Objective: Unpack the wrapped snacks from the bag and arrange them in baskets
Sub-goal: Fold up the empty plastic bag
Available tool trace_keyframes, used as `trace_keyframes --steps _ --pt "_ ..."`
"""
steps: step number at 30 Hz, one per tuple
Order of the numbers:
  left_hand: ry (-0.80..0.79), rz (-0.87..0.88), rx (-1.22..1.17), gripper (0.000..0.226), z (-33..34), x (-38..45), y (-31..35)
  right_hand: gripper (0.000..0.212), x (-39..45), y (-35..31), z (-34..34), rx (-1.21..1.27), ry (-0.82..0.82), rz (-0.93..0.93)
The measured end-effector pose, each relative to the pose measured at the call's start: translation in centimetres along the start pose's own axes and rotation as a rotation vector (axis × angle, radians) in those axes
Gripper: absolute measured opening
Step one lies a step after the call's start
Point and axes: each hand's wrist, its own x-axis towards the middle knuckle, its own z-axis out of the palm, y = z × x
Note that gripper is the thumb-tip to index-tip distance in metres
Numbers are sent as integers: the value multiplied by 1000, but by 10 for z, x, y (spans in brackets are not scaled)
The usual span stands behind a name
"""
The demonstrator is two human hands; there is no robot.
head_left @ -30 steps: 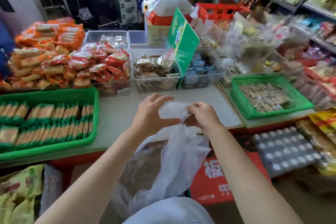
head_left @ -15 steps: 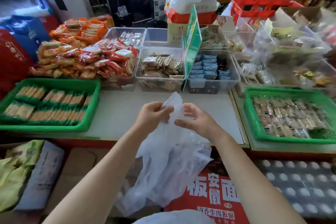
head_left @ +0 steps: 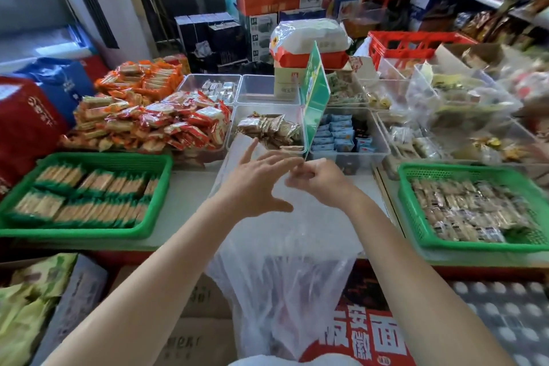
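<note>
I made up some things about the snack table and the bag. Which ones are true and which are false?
1. The right hand pinches the top of the clear plastic bag. True.
2. The left hand is a tight fist. False: its fingers are spread open against the bag.
3. Both green baskets are empty. False: the left green basket and the right green basket both hold rows of wrapped snacks.
4. A green sign stands among the clear bins. True.
5. The blue packets sit in a clear bin. True.
</note>
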Motion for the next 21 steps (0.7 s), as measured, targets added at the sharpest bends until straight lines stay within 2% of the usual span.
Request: trace_keyframes --steps 2,4,6,8,10,11,14,15,17,21 --pt "25 -155 -64 44 -6 -6 -16 16 -4 -17 -3 -37 51 -48" --pt "158 -304 -295 15 -6 -19 -37 28 -13 -26 -10 -69 142 -47" --pt "251 -373 -477 10 -3 -30 -56 55 -22 -26 -16 -58 129 6" --pt "302 -451 -565 8 5 -36 -74 85 -30 -25 -15 -102 9 145" --pt "339 -541 -616 7 10 -39 -88 97 -35 -26 -8 -147 -108 259" --pt "352 -567 -628 7 11 -40 -93 90 -36 -26 -2 -150 -137 284" --pt "368 -556 -615 9 7 -46 -102 31 -33 -27 18 -139 -130 255" --pt "370 -543 -612 9 5 -49 -103 17 -32 -27 25 -137 -99 236" --pt "373 -525 -602 9 0 -54 -106 8 -28 -31 34 -118 -1 203" --pt "381 -528 -603 10 -13 -66 -119 9 -19 -43 46 -107 241 136"
